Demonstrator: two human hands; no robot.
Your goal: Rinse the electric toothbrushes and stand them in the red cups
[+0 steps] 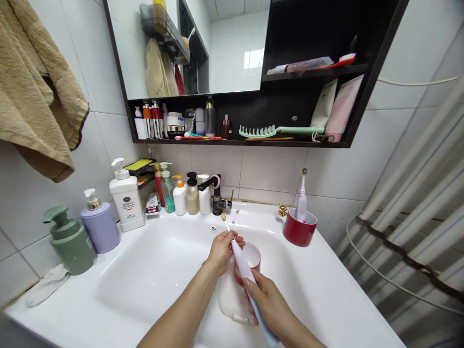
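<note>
A pale toothbrush (239, 257) is held over the sink (145, 270), head toward eleven o'clock; its neck is pinched by the left hand (222, 249), its handle wrapped by the right hand (270, 295). Faucet (216, 195) noted at eleven o'clock.

Left hand (222, 249) pinching, right hand (267, 296) gripping

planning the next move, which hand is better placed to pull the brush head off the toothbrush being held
Probably the left hand: its fingers are at the upper end, close to the brush head, while the right hand grips the toothbrush lower down and could steady it.
</note>
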